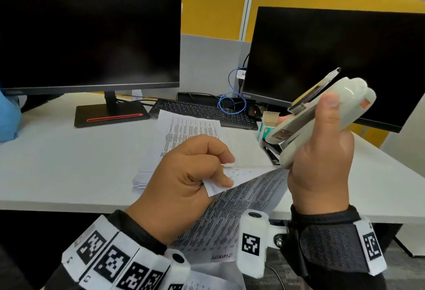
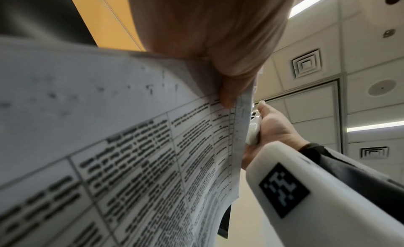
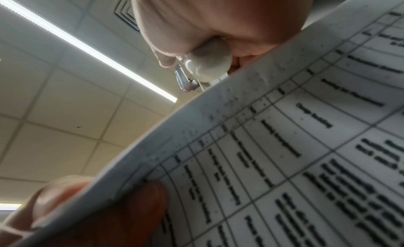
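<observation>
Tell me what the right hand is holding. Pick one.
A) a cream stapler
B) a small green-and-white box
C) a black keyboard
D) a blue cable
A: the right hand grips a cream stapler, held up above the desk, while the left hand pinches a corner of the printed sheets.

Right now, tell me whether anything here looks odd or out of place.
The stapler in the right hand stands out: its metal rail gapes away from the cream body. The left hand pinches the printed sheets by a corner.
</observation>
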The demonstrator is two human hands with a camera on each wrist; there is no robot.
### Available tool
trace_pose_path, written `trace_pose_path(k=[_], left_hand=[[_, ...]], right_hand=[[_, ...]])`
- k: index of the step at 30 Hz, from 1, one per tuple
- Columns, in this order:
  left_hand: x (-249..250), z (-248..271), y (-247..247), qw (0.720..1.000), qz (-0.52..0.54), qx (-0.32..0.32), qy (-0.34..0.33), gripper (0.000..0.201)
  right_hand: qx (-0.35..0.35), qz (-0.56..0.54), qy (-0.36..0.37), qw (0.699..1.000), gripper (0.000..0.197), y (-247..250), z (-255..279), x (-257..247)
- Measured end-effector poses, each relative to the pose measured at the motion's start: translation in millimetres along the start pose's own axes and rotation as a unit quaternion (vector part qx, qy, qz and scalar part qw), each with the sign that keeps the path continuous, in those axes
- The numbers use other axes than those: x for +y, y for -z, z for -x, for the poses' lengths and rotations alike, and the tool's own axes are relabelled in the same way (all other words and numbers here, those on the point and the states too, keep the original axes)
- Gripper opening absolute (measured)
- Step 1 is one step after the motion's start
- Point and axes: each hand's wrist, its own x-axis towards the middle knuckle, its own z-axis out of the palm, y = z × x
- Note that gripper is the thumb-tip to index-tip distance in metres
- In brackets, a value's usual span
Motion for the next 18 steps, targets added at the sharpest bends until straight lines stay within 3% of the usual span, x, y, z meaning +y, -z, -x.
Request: trace_pose_path(k=[3, 6, 10, 14, 18], left_hand=[[4.3, -0.4, -0.3, 1.0, 0.017, 0.003, 0.021, 0.005], [7.0, -1.1, -2.6, 0.983, 0.092, 0.038, 0.151, 0.008], [-5.5, 0.1, -1.6, 0.959, 0.051, 0.02, 0.279, 0.021], [-24.4, 13.0, -0.9, 0.928, 0.047, -0.017, 0.369, 0.008], [-35.8, 27.0, 0.2, 0.915, 0.063, -0.013, 0.398, 0.006]], right_hand=[[0.007, -0.024, 0.012, 1.0, 0.036, -1.7, -1.8, -1.6], [-0.003, 0.012, 0.008, 1.0, 0.04, 0.8, -5.2, 3.1], [-0.073, 0.166, -0.103, 0.978, 0.038, 7.8, -18.4, 17.1], [-0.158, 0.381, -0.251, 0.876, 0.041, 18.6, -32.6, 48.9], [-0.191, 0.499, -0.339, 0.774, 0.045, 35.1, -39.2, 88.6]])
